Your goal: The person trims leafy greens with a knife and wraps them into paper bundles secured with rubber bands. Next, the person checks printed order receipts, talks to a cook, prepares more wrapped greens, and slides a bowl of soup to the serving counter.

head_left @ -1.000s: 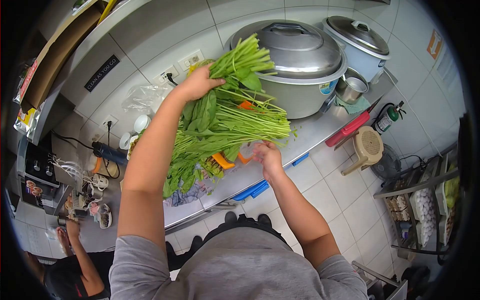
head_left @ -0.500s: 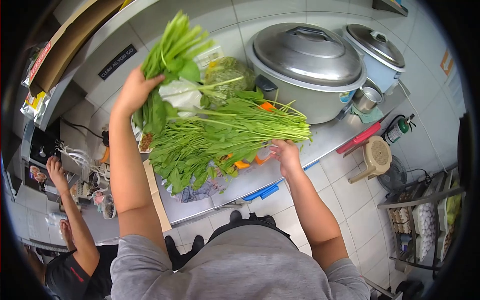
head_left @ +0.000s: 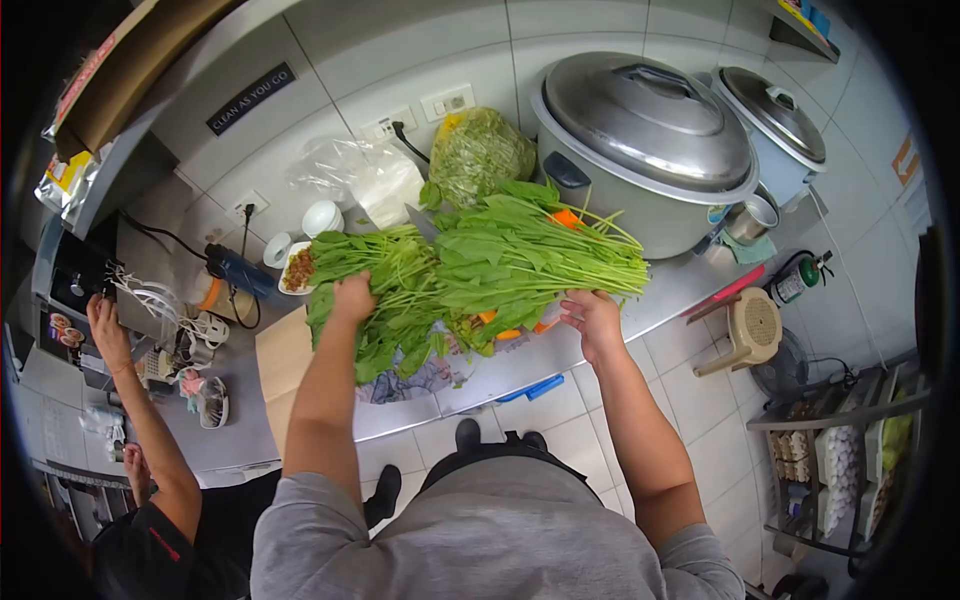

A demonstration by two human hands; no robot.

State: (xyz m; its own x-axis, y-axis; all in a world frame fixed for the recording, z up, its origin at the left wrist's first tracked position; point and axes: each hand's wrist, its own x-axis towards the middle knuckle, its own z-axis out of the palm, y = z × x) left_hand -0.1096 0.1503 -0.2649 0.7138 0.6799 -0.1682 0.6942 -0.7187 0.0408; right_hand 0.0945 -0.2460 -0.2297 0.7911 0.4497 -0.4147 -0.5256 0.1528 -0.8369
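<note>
A large heap of long-stemmed leafy greens (head_left: 530, 250) lies on the steel counter, stems toward the right. My left hand (head_left: 352, 298) is sunk into the left part of the heap, closed around greens, its fingertips partly hidden by leaves. At the heap's right front edge is my right hand (head_left: 592, 322), fingers apart and beside the stems. Orange pieces (head_left: 566, 218) show behind and below the greens. What looks like a grey knife blade (head_left: 422, 224) sticks out behind the heap. Printed paper (head_left: 405, 385) lies under the front leaves.
A big lidded pot (head_left: 640, 140) stands behind right, with a smaller lidded pot (head_left: 770, 115) beyond. A bag of greens (head_left: 480, 155), clear plastic bags (head_left: 385, 190), white bowls (head_left: 322, 217) and a cardboard sheet (head_left: 283, 360) are on the counter. A co-worker's hand (head_left: 108, 335) reaches in at left.
My left hand has come down from above the counter, bringing the raised bunch of greens onto the left of the heap. My right hand stays by the stems. The view has shifted slightly.
</note>
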